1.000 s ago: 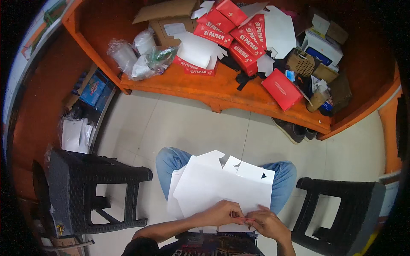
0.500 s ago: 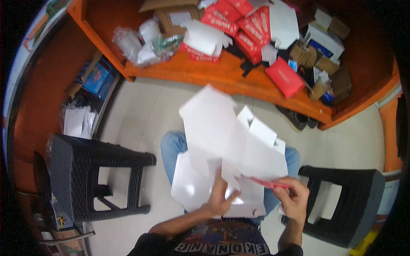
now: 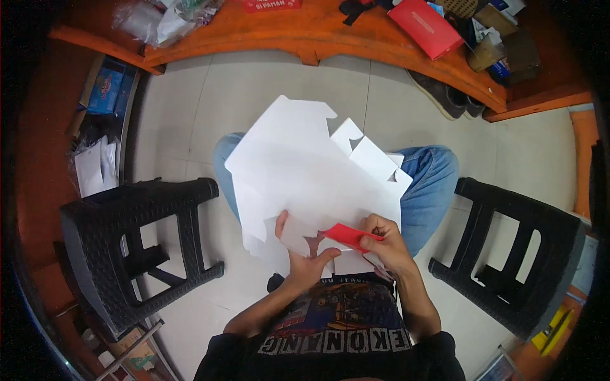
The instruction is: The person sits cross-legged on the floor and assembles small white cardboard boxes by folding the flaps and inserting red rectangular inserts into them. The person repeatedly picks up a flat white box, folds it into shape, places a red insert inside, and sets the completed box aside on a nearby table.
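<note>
A large, partly folded cardboard box blank (image 3: 298, 159), white on the face toward me, lies over my lap. At its near edge, my left hand (image 3: 305, 257) is closed on a white flap with a notched edge, fingertips behind it and thumb in front. My right hand (image 3: 387, 246) pinches a flap whose red outer side (image 3: 351, 236) shows, its thumb on top. The two flaps almost meet between my hands. Small side tabs (image 3: 375, 159) stand folded up along the blank's far right edge. Part of the near edge is hidden under my hands.
Black plastic stools stand at my left (image 3: 146, 247) and right (image 3: 508, 254). Ahead is an orange wooden shelf (image 3: 254, 35) carrying a red box (image 3: 426, 28), plastic bags (image 3: 171, 22) and other clutter. Dark shoes (image 3: 445, 95) sit beneath its right part.
My right hand has come inward and turned the red-backed flap toward the middle. My left hand now holds the near flap. The view has tilted down, so the shelf sits higher.
</note>
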`<state>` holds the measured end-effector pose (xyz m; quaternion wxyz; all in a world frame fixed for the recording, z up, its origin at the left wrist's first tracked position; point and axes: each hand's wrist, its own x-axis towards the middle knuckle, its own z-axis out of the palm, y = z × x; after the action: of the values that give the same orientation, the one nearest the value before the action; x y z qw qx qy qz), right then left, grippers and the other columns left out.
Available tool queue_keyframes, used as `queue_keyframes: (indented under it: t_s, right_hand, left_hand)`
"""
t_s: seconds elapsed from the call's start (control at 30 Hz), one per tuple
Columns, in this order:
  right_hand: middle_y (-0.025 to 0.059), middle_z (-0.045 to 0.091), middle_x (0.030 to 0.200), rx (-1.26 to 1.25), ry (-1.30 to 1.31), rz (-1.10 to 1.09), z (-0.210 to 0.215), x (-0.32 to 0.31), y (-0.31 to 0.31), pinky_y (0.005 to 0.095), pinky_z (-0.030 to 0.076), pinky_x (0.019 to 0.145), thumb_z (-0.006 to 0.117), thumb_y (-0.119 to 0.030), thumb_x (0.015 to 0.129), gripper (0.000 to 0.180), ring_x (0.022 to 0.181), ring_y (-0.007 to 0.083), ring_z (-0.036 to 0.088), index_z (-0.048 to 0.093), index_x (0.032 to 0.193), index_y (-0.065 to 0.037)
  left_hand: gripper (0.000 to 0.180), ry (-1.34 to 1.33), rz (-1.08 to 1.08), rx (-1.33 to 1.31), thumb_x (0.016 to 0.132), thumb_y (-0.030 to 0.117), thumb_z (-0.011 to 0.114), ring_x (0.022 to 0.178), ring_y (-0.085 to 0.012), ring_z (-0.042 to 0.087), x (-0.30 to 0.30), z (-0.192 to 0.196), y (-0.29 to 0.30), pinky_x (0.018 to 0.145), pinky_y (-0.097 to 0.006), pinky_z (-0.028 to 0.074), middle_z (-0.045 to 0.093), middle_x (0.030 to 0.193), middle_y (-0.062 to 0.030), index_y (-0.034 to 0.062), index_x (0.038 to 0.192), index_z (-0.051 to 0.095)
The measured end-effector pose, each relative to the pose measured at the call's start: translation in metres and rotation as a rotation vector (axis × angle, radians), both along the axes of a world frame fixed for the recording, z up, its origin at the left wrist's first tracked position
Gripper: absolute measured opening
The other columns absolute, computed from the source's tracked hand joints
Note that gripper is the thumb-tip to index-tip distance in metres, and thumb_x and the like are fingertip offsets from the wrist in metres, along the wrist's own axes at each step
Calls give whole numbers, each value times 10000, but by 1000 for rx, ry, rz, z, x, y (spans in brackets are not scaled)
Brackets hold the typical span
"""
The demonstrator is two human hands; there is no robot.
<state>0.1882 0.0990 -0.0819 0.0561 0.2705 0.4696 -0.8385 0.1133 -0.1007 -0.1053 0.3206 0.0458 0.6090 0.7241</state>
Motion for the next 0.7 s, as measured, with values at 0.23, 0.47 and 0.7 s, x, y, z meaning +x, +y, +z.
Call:
queue_keyframes:
  t_s: [0.23, 0.47, 0.7]
  right_hand:
    - [9, 658, 885, 3, 98, 244, -2, -17, 0, 279, 520, 761, 793, -26, 874, 101, 849, 104, 637, 733, 955, -15]
    - [21, 705, 897, 31, -3, 296, -13, -17, 8, 277, 500, 771, 783, -1, 823, 140, 854, 99, 632, 721, 946, -20]
    - [62, 712, 1051, 121, 110, -69, 24, -16, 36, 308, 498, 914, 785, -109, 875, 283, 978, 144, 653, 699, 1115, 14]
  left_hand:
    - [309, -18, -17, -123, 916, 56, 756, 950, -178, 706, -15, 23, 29, 816, -324, 586, 718, 1029, -131, -56, 1129, 563]
    - [895, -89, -83, -24, 904, -55, 679, 1243, -234, 524, -13, 7, 16, 1015, -415, 479, 419, 1393, -178, 60, 1493, 14]
    - [1044, 253, 109, -41, 847, -149, 485, 1491, -320, 240, -39, 21, 15, 1221, -467, 209, 142, 1617, -258, 76, 1604, -197]
